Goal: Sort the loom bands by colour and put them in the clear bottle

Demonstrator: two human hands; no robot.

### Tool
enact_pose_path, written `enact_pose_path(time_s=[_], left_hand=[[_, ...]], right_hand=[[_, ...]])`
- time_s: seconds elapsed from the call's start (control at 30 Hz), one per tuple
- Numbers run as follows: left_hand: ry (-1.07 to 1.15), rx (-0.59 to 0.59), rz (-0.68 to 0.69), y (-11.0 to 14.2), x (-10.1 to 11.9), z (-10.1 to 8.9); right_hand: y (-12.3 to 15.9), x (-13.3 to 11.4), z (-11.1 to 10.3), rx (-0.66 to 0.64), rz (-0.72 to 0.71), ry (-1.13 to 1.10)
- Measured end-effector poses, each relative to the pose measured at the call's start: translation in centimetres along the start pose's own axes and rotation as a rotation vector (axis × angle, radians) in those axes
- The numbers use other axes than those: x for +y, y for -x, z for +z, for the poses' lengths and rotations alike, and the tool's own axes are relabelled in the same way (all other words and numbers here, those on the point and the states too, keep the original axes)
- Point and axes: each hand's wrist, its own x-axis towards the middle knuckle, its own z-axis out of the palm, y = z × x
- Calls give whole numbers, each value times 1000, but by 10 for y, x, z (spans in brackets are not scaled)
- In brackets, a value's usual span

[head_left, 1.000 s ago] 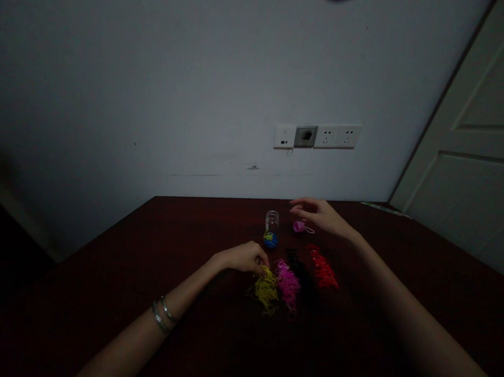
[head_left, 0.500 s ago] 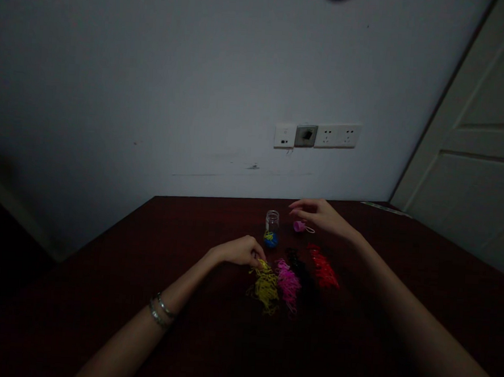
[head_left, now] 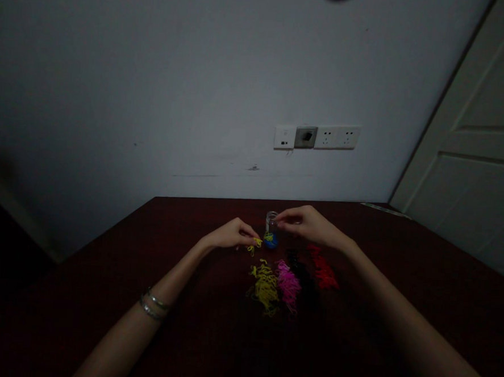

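Note:
My left hand (head_left: 235,234) is closed in a pinch on a few yellow rubber bands (head_left: 255,244), which dangle from the fingertips just left of a small clear jar (head_left: 272,225). The jar stands upright without a lid, with blue bands and some yellow ones at its bottom. Close by on the right, my right hand (head_left: 307,224) has its thumb and fingers slightly apart, fingertips at the jar's rim; whether they touch it is unclear. Nearer to me lies a pile of yellow bands (head_left: 266,289), beside piles of pink bands (head_left: 289,286), black bands (head_left: 300,271) and red bands (head_left: 324,271).
All of this is on a dark reddish-brown table (head_left: 199,219) against a pale wall (head_left: 176,93). Sockets (head_left: 317,137) sit on the wall above it. To the right is a white panelled door (head_left: 480,145). The pink cap is mostly hidden behind my right hand.
My left hand has lifted a few yellow bands off their pile and brought them up toward the jar. My right hand has moved left from above the pink cap to the jar's rim.

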Motion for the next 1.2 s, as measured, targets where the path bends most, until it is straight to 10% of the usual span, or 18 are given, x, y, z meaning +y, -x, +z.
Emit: enact_pose_path(time_s=[0.33,1.2], left_hand=[[87,-23,-10,-3,-2,4],[350,-25,-85,-1,0,4]], right_hand=[[-2,-1,43,-120,-76,64],[0,2,53,-95,46,-50]])
